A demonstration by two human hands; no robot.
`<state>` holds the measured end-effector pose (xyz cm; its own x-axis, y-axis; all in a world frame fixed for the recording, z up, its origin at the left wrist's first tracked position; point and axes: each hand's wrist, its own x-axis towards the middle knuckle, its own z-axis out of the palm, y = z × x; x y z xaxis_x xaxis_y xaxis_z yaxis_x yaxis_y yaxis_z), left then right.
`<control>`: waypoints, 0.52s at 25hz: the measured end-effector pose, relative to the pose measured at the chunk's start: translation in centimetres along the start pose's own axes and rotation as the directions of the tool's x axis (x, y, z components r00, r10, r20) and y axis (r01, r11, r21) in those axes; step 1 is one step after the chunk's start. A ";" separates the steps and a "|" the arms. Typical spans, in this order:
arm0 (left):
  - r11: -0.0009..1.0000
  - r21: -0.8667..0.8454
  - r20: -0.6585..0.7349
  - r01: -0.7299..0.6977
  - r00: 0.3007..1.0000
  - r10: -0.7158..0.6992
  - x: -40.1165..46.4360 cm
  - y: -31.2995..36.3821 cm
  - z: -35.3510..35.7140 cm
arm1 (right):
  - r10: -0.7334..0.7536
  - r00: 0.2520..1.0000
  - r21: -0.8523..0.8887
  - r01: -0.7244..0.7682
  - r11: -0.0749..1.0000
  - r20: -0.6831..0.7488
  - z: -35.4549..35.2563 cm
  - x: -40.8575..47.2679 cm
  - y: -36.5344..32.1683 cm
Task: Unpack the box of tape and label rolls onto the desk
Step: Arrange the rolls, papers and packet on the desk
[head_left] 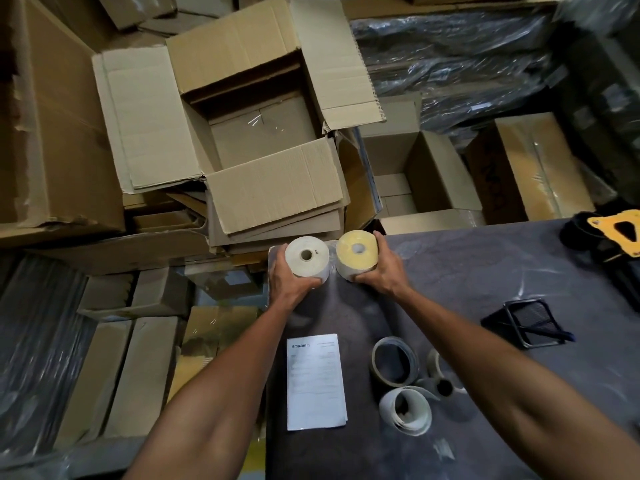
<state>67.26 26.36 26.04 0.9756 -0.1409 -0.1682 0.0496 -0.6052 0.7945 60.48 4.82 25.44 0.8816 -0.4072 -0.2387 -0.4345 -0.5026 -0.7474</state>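
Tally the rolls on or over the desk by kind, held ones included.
Full label rolls, held: 2, a white roll in the left hand and a yellowish roll in the right hand.
Tape rings on the desk: 1, the thin tape ring.
Loose curled rolls: 1, the white curl.
Partly hidden rolls under the right forearm: 1, the small roll.
Total: 5

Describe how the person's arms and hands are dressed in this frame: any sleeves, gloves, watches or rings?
Both forearms are bare as far as the frame shows; no sleeves reach into view. The left hand and right hand wear no gloves. No watch, bracelet or band shows on either wrist, and no ring is visible on the fingers that can be seen.
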 end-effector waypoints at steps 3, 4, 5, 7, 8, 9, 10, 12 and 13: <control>0.992 -0.075 0.024 0.103 0.995 -0.102 -1.3 -0.3 -0.9 | 0.087 0.996 0.044 -0.088 0.995 0.008 -0.5 -1.5 0.0; 0.981 -0.116 0.032 0.154 0.988 -0.151 -1.9 -0.4 -1.1 | 0.117 0.993 0.057 -0.118 0.991 0.010 -0.9 -2.0 0.0; 0.966 -0.167 0.035 0.195 0.981 -0.192 -2.9 -0.2 -1.4 | 0.142 0.990 0.057 -0.142 0.988 0.005 -1.4 -2.9 -0.1; 0.934 -0.269 0.028 0.233 0.972 -0.234 -4.8 0.3 -1.7 | 0.147 0.989 0.042 -0.146 0.988 -0.019 -2.5 -4.8 -0.2; 0.928 -0.297 0.018 0.226 0.973 -0.232 -5.9 0.6 -1.9 | 0.130 0.991 0.050 -0.128 0.991 -0.039 -3.0 -5.9 -0.3; 0.926 -0.310 0.012 0.214 0.975 -0.221 -6.9 1.1 -2.0 | 0.111 0.992 0.061 -0.107 0.992 -0.066 -3.4 -7.1 -0.3; 0.928 -0.316 0.016 0.199 0.979 -0.204 -8.0 1.5 -1.9 | 0.093 0.991 0.079 -0.086 0.993 -0.094 -3.9 -8.3 -0.4; 0.943 -0.303 0.042 0.139 0.990 -0.132 -10.7 2.6 -1.5 | 0.067 0.990 0.127 -0.052 0.991 -0.124 -5.1 -11.2 -0.3; 0.954 -0.284 0.066 0.098 0.994 -0.082 -12.3 3.2 -1.1 | 0.052 0.992 0.146 -0.034 0.989 -0.118 -5.7 -12.8 -0.2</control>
<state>55.64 27.05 31.27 0.9519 -0.1425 -0.2711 0.2032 -0.3685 0.9071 48.28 5.77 32.18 0.8298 -0.5201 -0.2022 -0.4330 -0.3718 -0.8211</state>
